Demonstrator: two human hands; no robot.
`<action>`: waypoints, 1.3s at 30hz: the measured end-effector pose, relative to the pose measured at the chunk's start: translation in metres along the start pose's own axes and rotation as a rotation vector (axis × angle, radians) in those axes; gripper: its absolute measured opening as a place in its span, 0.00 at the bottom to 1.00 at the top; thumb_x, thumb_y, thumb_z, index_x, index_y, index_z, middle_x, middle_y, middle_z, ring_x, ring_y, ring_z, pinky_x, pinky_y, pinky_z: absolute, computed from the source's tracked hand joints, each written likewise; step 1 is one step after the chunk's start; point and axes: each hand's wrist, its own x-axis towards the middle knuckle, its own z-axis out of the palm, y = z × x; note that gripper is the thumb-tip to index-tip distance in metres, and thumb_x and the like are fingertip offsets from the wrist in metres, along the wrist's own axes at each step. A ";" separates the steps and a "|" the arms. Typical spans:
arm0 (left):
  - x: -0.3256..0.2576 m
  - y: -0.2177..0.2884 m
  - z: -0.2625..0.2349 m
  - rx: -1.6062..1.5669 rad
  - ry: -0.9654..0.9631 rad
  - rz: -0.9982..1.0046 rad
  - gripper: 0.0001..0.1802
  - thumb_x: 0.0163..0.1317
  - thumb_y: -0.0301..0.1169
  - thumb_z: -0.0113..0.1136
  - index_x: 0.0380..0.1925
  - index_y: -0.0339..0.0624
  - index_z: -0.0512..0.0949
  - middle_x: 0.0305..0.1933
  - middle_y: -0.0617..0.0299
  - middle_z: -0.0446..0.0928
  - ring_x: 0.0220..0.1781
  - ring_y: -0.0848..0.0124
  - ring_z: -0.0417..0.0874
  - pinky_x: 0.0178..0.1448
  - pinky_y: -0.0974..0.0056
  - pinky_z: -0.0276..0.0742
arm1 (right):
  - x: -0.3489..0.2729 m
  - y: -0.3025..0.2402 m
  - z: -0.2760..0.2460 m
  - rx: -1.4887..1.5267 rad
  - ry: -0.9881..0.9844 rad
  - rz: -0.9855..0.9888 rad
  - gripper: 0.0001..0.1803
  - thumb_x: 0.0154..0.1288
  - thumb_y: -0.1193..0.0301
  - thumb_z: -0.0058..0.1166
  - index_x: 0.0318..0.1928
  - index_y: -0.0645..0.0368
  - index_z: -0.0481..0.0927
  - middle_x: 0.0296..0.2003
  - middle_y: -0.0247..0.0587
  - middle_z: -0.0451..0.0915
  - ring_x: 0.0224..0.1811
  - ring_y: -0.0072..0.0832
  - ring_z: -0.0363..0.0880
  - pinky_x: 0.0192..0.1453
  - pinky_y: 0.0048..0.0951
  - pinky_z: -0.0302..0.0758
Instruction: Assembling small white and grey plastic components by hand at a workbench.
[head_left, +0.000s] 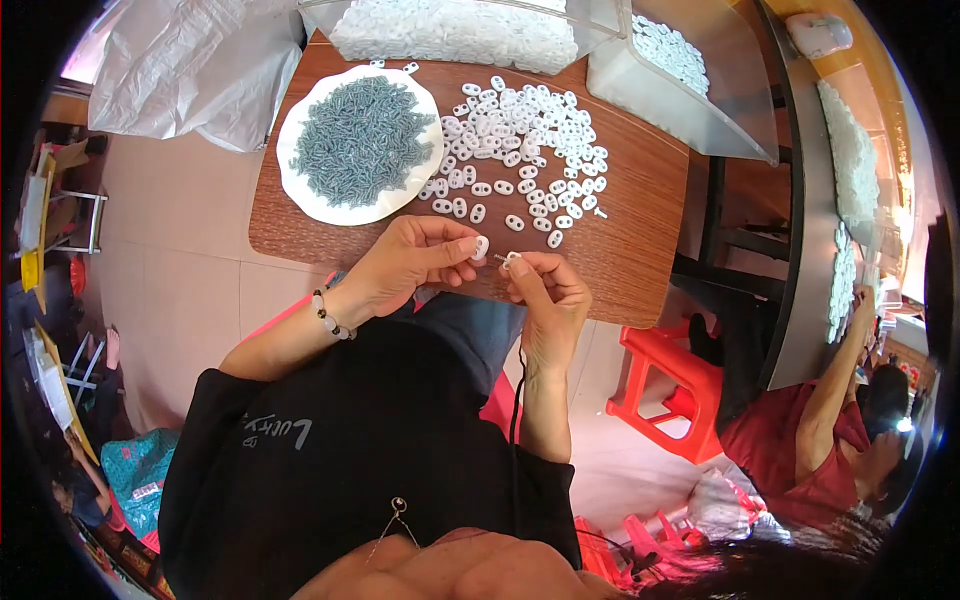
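Observation:
My left hand point(418, 258) pinches a white oval two-hole plastic piece point(481, 246) between thumb and fingers, over the table's near edge. Close to its right, my right hand point(548, 300) is closed on a small white piece point(512, 259), with a thin grey pin point(499, 257) pointing toward the left hand. My fingers partly hide that white piece, so its full shape cannot be told. Beyond my hands lies a loose spread of white two-hole pieces point(527, 186). On the far left of the table, a white scalloped plate point(297, 190) carries a heap of small grey-blue rod-like parts point(362, 140).
Clear bins point(450, 57) point(640, 92) of white pieces stand along the brown table's point(640, 220) far side. A red stool point(668, 385) is at the right. Farther right, a person in a dark red top point(780, 440) reaches toward another table. White plastic sheeting point(190, 70) hangs at the far left.

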 end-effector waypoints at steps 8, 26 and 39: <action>0.001 0.000 0.000 -0.114 -0.054 -0.070 0.12 0.66 0.34 0.59 0.43 0.37 0.79 0.37 0.61 0.82 0.33 0.77 0.81 0.34 0.71 0.80 | -0.002 0.000 0.002 -0.039 0.002 -0.047 0.03 0.61 0.78 0.59 0.35 0.65 0.79 0.28 0.38 0.82 0.26 0.16 0.76 0.31 0.16 0.70; 0.000 -0.001 0.001 -0.020 -0.010 0.012 0.12 0.64 0.32 0.61 0.43 0.37 0.80 0.35 0.61 0.82 0.32 0.78 0.81 0.31 0.71 0.80 | -0.003 -0.002 0.003 -0.128 -0.002 -0.022 0.02 0.61 0.79 0.59 0.34 0.64 0.79 0.27 0.34 0.80 0.27 0.15 0.76 0.33 0.15 0.70; -0.002 0.000 0.004 0.055 0.021 0.045 0.11 0.63 0.31 0.62 0.41 0.36 0.80 0.34 0.62 0.82 0.31 0.79 0.81 0.33 0.73 0.79 | -0.002 -0.001 0.003 -0.192 0.008 -0.026 0.02 0.62 0.79 0.59 0.34 0.65 0.79 0.26 0.31 0.79 0.27 0.13 0.74 0.32 0.14 0.69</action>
